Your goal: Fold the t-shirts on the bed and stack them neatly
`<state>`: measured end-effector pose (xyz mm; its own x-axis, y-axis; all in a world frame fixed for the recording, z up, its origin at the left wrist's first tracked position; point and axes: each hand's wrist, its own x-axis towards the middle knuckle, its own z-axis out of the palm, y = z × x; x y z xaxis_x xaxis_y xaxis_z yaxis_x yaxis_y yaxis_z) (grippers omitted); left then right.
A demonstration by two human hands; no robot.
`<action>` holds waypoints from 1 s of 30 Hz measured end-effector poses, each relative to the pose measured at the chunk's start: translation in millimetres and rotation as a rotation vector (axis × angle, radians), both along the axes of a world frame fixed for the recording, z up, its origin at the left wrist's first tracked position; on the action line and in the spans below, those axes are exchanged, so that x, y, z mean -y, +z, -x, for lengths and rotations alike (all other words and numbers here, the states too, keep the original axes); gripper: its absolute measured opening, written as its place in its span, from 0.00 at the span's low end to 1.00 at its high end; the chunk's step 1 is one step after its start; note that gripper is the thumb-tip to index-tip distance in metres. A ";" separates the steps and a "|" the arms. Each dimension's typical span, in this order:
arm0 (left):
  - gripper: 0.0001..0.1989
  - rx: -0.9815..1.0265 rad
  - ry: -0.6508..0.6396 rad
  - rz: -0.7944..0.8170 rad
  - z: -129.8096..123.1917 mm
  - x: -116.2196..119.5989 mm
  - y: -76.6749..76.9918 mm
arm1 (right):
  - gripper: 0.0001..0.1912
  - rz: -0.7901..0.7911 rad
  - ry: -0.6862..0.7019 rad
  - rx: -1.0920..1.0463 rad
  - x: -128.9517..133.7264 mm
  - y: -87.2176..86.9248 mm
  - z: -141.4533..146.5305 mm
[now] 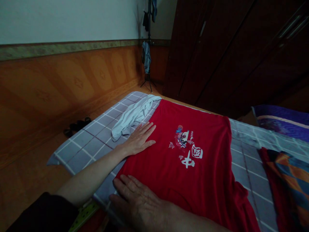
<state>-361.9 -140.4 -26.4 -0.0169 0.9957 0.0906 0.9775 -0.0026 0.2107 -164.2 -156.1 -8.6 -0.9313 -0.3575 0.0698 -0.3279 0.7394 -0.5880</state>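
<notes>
A red T-shirt (164, 154) lies spread over a grey bed sheet with white check lines (89, 145). White characters and a small coloured picture are printed on its front. My left hand (141, 138) rests flat on the shirt's left edge, fingers stretched toward the print. Closer to me, my right hand (137, 199) lies on the near left part of the shirt, its fingers extended and pointing left. Just beyond my left hand is a crumpled pale blue-white garment (134, 114). Neither hand grips anything.
Folded cloth with orange and blue checks (292, 174) lies on the bed at right, with purple bedding (282, 117) behind it. A coat stand (149, 32) with hanging clothes stands in the corner beside a dark wardrobe (217, 48). Dark shoes (77, 125) sit on the floor at left.
</notes>
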 end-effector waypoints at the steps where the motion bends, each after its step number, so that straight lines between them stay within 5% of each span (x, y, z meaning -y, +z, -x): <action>1: 0.34 0.010 -0.020 0.003 -2.1 1.5 0.7 | 0.34 0.016 -0.016 0.025 -0.7 0.4 0.5; 6: 0.35 0.012 0.011 0.021 2.6 5.0 4.6 | 0.35 0.065 0.021 0.019 0.0 -0.9 2.2; 11: 0.18 0.056 0.221 0.055 31.5 17.6 30.4 | 0.30 0.018 -0.121 -0.018 3.5 0.8 1.8; 16: 0.17 0.203 0.065 0.427 40.5 32.6 42.5 | 0.29 -0.073 -0.195 -0.062 6.3 -2.7 4.9; 21: 0.10 0.228 -0.073 0.424 40.3 34.2 37.3 | 0.34 -0.033 -0.046 -0.059 3.0 -2.3 7.8; 25: 0.10 0.259 0.040 0.379 47.5 37.3 41.5 | 0.33 -0.018 -0.026 -0.058 3.3 -1.8 8.4; 27: 0.09 0.371 0.098 0.322 44.9 36.9 44.6 | 0.34 -0.052 -0.023 -0.093 5.1 -4.4 9.1; 30: 0.09 0.667 0.006 0.348 30.1 31.1 43.1 | 0.34 -0.149 -0.018 -0.173 7.8 -10.5 10.6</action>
